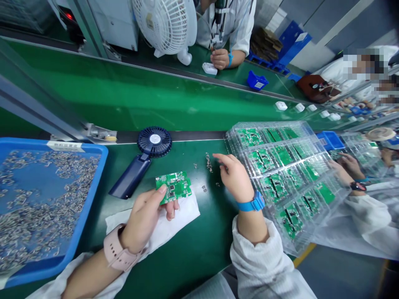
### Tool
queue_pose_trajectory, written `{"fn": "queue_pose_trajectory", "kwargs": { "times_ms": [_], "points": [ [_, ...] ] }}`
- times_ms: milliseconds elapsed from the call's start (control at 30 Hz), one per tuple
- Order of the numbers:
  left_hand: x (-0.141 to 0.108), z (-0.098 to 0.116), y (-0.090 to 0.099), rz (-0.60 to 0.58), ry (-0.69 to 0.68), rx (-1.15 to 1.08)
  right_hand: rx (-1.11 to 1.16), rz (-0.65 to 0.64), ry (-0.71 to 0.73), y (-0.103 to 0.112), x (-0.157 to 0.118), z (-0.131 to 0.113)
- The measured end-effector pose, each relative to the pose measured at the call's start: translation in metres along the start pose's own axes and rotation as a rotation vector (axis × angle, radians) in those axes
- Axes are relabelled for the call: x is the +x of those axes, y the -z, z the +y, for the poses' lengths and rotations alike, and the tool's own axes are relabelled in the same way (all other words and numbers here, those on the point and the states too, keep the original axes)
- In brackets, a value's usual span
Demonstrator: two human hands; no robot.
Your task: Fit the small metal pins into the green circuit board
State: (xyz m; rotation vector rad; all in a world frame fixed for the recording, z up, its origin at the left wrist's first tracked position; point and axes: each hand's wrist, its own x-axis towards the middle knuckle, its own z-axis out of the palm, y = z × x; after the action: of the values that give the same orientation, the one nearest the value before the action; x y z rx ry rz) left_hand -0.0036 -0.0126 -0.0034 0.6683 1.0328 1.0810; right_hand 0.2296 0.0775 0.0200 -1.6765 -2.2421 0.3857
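My left hand [144, 218] pinches a green circuit board [179, 186] by its near left edge, thumb on top, component side up. Beneath that hand and the board lies a folded white sheet [187, 212] on the green table. My right hand [236, 177] hovers beside a short row of small metal clips [208, 162]. Its index finger reaches left toward them, the fingers are apart, and I see nothing held. A few more loose clips [204, 189] lie closer to the board. Right of my right hand stands a clear plastic tray [254, 178] with many green boards in its compartments.
At left, a blue tray [104, 166] holds masses of small metal clips. A dark handheld fan [132, 174] lies near the metal rail. Beyond runs a green conveyor [124, 97] with white parts [281, 106]. A co-worker's hand [220, 59] works opposite; others sit at right.
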Motion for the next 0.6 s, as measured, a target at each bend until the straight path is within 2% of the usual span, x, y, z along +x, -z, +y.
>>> {"fn": "queue_pose_trajectory", "kwargs": {
  "times_ms": [100, 233, 300, 500, 600],
  "points": [
    [0.0, -0.001, 0.0, 0.006, -0.006, 0.009, -0.033, -0.026, 0.064, 0.001, -0.001, -0.001],
    [0.0, -0.001, 0.0, -0.006, -0.019, 0.027, 0.042, 0.158, 0.002, 0.003, 0.002, -0.001],
    [0.0, 0.0, 0.0, -0.005, -0.024, 0.03, 0.055, 0.207, 0.001, -0.001, 0.006, 0.0],
    [-0.001, 0.0, 0.0, -0.01, -0.032, 0.022, -0.073, 0.13, 0.124, -0.02, 0.02, 0.008],
    [0.0, -0.001, 0.0, -0.012, -0.032, 0.015, -0.096, 0.166, 0.09, -0.019, 0.019, 0.009]
  ]
}}
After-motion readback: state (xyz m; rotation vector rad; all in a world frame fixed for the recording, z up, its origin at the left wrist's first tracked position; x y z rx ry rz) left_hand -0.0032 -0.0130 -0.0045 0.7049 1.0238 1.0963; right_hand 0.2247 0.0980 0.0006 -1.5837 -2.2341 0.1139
